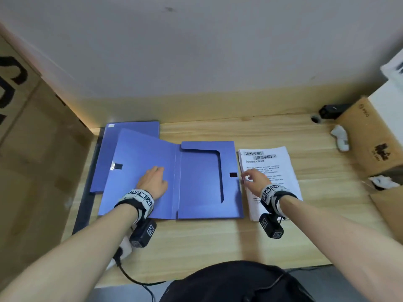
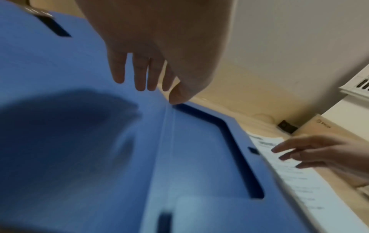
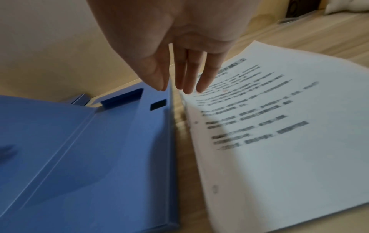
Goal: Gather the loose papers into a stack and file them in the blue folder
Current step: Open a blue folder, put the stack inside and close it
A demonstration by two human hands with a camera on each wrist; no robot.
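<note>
— What's closest to us?

— Dark clothing [image 1: 235,284] at the bottom, and a black cable [image 1: 133,277] hanging off the near edge of the wooden desk [image 1: 207,243].

— And next, on the desk?

— The blue folder [image 1: 152,177] lies open and flat. The left hand [image 1: 153,182] rests on its left flap with straight fingers, holding nothing. Just right of the folder sits the stack of papers [image 1: 274,168], not in the folder yet. The right hand [image 1: 255,177] is over the stack's left edge, fingers loose and a bit bent. Whether it touches the paper, I cannot tell.

— Is anything else near the folder?

— Another blue folder [image 1: 130,129] peeks out from behind it, partly covered. Left of the folder stands a big cardboard box [image 1: 32,149], cut off by the edge. Far right of it there's a smaller cardboard box [image 1: 370,138], some white crumpled bits [image 1: 340,138] and a small black thing [image 1: 331,111] I can't make out.

— Can you read the papers?

— No, the print is too small and blurry.
</note>
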